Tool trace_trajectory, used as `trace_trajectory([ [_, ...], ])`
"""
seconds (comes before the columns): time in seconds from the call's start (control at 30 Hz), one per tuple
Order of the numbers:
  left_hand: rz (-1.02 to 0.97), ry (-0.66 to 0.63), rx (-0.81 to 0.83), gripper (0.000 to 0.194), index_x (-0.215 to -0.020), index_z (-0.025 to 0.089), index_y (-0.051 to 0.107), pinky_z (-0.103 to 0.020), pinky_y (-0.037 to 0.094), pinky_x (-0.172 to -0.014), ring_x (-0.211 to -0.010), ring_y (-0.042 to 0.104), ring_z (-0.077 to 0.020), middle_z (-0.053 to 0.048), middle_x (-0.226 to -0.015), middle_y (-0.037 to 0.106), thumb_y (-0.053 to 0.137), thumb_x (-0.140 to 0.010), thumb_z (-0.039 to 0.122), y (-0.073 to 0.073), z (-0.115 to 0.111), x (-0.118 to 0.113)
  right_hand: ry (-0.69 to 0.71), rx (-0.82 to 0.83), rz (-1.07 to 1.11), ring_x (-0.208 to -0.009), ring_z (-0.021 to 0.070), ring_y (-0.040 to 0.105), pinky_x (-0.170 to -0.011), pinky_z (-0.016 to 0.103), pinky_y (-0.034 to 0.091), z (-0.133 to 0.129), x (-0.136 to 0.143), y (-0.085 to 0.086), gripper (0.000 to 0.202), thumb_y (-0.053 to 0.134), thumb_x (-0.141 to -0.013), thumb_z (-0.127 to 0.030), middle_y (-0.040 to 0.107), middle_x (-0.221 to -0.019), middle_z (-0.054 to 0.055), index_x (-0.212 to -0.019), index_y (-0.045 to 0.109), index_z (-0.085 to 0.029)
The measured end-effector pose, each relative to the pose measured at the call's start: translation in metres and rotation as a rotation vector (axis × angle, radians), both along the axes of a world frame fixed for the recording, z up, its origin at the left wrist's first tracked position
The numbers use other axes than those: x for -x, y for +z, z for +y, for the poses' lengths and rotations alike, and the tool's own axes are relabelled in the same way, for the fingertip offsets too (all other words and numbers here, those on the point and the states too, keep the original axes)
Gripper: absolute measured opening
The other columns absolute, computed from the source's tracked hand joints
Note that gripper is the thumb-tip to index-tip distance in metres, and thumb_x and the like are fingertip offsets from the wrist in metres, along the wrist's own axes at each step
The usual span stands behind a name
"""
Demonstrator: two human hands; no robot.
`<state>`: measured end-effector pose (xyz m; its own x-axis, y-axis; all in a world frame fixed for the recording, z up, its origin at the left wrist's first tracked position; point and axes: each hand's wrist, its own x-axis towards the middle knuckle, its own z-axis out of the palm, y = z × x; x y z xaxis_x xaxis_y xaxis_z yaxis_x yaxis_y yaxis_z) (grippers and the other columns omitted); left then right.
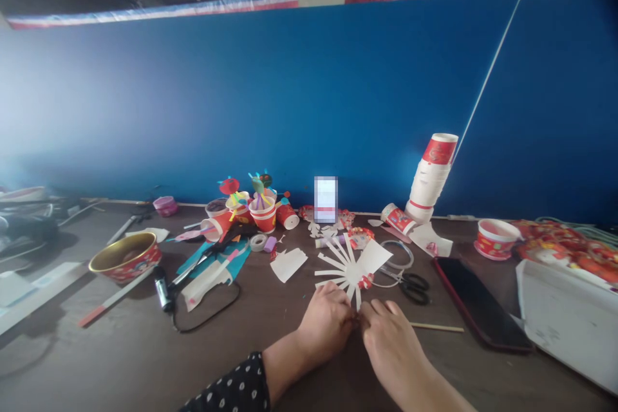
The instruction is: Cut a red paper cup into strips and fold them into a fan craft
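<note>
A paper cup [352,272], cut into white strips, lies spread flat like a sunburst on the dark table in front of me. One wide uncut flap points to its upper right, and a bit of red print shows beside the centre. My left hand [327,320] is closed, with its fingertips at a strip on the near side. From the other side my right hand [390,333] meets it, its fingers curled and pressed on the same near strips. The fingertips hide the strip ends. Black-handled scissors [414,288] rest just right of the cut cup, and a thin wooden stick [437,327] lies beside my right hand.
A dark phone [483,306] lies at right, near a white box [570,322]. Behind stands a leaning stack of paper cups [427,183]. Leftward are paper cups with coloured figures [263,214], a tape roll [258,243], a gold-lined bowl [126,259] and a cabled device [163,290].
</note>
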<state>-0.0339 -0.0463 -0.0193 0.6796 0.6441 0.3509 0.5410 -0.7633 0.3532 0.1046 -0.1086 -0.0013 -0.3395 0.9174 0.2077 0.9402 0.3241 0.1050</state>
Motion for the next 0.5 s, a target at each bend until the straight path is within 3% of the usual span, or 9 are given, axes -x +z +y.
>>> trace_trajectory([
  [0.3,0.033,-0.007,-0.079,0.012,-0.066,0.015,0.063,-0.030,0.036,-0.069,-0.076,0.049,-0.0167,-0.002,-0.074,0.060,0.056,-0.074,0.009,-0.001,0.002,-0.004,-0.054,-0.093,0.025,-0.075,0.0203,0.053,-0.070,0.036,0.029,-0.006,-0.001,-0.011,0.025,0.051,-0.076,-0.001,0.063,-0.079,0.005,-0.078,0.069,-0.018],
  [0.5,0.041,-0.020,-0.210,0.020,-0.058,0.014,0.057,-0.028,0.034,-0.063,-0.072,0.048,-0.0166,-0.004,-0.069,0.055,0.052,-0.078,0.013,-0.001,0.000,-0.008,-0.046,-0.125,0.128,-0.074,0.0171,0.055,-0.074,0.032,0.030,-0.012,-0.013,-0.008,0.036,0.048,-0.073,0.003,0.064,-0.080,0.002,-0.098,0.065,-0.018],
])
